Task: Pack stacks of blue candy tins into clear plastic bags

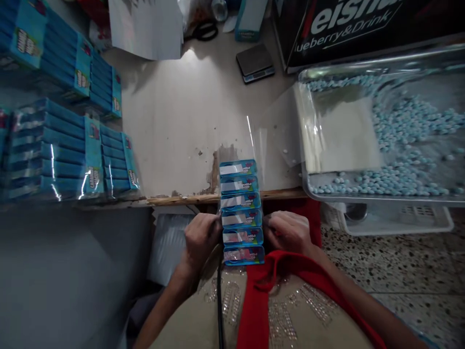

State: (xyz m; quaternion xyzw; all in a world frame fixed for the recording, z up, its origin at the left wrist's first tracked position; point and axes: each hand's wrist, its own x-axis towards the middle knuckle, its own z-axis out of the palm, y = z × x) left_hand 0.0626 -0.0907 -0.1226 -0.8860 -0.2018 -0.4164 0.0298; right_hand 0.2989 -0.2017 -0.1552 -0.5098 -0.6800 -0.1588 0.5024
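A row of several blue candy boxes (241, 219) lies in a clear plastic sleeve, its far end on the table's front edge and its near end against my body. My left hand (203, 237) is closed at the left side of the row, its fingertips partly hidden by the boxes. On the right side, my right hand (288, 230) is also closed, with fingers curled against the row. Loose clear film (260, 145) sticks out beyond the farthest box onto the table.
Wrapped stacks of blue boxes (65, 150) stand at the left. A metal tray (363, 198) with blue candies and pale sheets (348, 135) is at the right. Farther back are a small scale (255, 63), scissors (205, 30), white paper (147, 29) and a black carton (348, 29).
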